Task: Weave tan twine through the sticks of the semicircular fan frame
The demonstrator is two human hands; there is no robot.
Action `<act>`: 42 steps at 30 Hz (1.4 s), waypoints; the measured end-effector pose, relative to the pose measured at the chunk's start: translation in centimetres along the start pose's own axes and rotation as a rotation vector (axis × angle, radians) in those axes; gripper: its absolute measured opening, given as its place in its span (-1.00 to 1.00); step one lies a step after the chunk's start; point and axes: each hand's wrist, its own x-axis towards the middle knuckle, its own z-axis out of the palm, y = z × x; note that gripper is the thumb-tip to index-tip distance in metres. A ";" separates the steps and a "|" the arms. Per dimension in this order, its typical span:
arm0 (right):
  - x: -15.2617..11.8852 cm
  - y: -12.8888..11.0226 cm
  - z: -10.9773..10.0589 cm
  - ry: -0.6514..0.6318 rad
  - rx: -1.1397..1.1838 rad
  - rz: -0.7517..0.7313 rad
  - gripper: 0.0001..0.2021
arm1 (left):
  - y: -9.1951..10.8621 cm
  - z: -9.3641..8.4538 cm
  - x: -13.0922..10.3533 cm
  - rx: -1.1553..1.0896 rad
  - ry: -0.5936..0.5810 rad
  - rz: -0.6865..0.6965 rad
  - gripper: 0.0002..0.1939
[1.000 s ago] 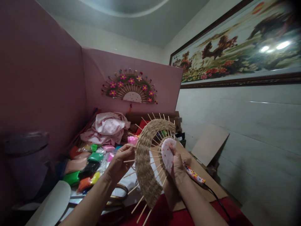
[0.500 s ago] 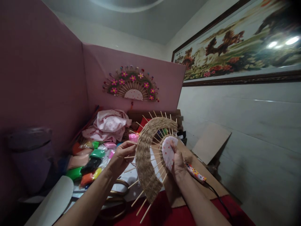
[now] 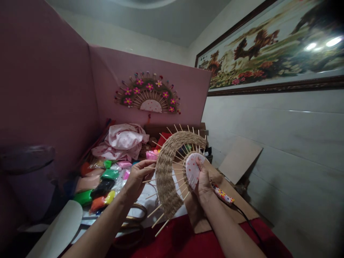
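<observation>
A woven straw fan with thin wooden sticks poking past its outer edge is held up over the table, tilted with its arc toward the left. My right hand grips its white, red-dotted half-round centre, thumb on the front; the fingers behind are hidden. At the fan's left edge, my left hand pinches one of the protruding sticks between thumb and fingers.
Bagged coloured clay and dotted cloth lie left. A decorated fan hangs on the pink panel. Gold rings rest near my left forearm. A patterned tool with a black cord lies on cardboard, right.
The fan has turned slightly clockwise in my right hand, its top end moving right and its lower sticks moving up and left. The camera view has shifted a little.
</observation>
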 end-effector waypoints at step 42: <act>0.4 -1.8 0.3 0.058 0.018 -0.217 -0.66 | 0.0 0.6 -1.6 1.187 -0.074 0.895 -0.80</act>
